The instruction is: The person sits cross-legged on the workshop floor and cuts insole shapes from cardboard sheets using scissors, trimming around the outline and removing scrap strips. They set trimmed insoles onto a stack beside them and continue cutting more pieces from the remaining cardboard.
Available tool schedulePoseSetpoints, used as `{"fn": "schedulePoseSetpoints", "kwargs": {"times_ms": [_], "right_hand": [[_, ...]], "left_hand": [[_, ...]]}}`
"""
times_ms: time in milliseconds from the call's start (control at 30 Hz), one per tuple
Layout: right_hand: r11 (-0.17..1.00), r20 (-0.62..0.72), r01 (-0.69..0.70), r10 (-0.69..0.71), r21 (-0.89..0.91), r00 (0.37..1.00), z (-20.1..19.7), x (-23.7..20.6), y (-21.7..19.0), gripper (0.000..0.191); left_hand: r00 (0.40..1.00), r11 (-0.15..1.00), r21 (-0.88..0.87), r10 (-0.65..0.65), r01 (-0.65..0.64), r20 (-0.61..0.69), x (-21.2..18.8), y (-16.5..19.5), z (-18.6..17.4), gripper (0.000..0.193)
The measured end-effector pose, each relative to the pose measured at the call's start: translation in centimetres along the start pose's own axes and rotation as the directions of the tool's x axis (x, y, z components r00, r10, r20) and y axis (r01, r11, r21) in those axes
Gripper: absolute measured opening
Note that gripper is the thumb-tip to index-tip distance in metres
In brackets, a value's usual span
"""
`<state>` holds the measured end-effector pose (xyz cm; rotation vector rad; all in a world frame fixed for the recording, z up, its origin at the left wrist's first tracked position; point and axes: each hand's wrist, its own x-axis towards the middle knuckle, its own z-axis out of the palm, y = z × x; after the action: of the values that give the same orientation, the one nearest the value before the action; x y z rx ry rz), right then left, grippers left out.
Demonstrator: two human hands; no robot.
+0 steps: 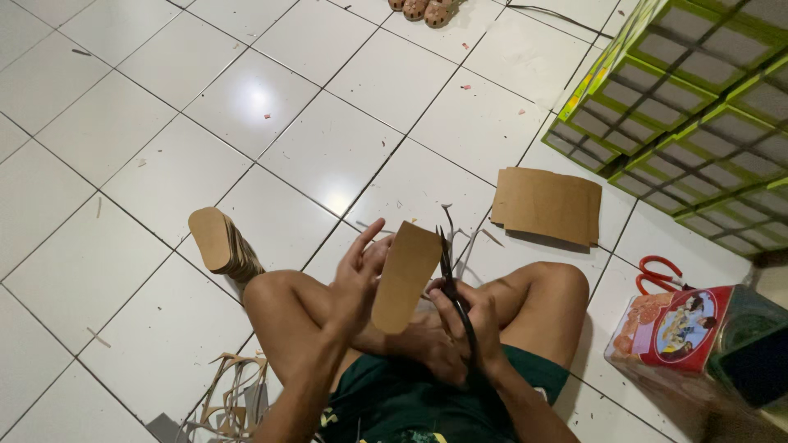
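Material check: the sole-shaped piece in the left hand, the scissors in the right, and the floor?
Sole-shaped piece: looks like brown cardboard or fibreboard, matte, thin and flat, cleanly cut edge. Scissors: dark blades, probably metal; handles hidden in the right hand. Floor: glazed white tile, glossy light reflections, dark grout lines.

One view only, from a camera on the person's head. It looks steeply down and forward over the crossed legs onto a white tiled floor (164,189), which runs away toward 12 o'clock. The hands sit close under the lens, low at 6 o'clock. Near things fill the lower edge; a stack of green crates (698,107) at 2 o'clock and sandals (423,10) at 12 o'clock mark the far reach.
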<state>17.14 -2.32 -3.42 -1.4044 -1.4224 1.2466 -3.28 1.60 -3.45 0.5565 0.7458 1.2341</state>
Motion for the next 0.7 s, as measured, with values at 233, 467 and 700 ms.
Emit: {"fn": "schedulePoseSetpoints", "kwargs": {"times_ms": [233,467,700], "right_hand": [[0.964,-0.075,0.264,-0.266,-0.04,0.961,2.7,1.2,0.2,0.035],[0.973,-0.026,0.211,-0.209,0.098,0.978,3.3,1.6,-0.9,0.05],[0.935,0.014,0.334,-0.338,0.115,0.941,3.1,2.3,-1.1,0.064]], "left_hand": [[0.78,0.72,0.385,0.625,-0.578,0.003,-1.7,-4.1,5.1,0.081],[0.816,0.914,0.186,0.405,-0.36,-0.413,-1.7,-1.9,8.9,0.058],[0.71,0.739,0.505,0.636,-0.446,-0.303,-2.4,-3.4,8.5,0.052]]}}
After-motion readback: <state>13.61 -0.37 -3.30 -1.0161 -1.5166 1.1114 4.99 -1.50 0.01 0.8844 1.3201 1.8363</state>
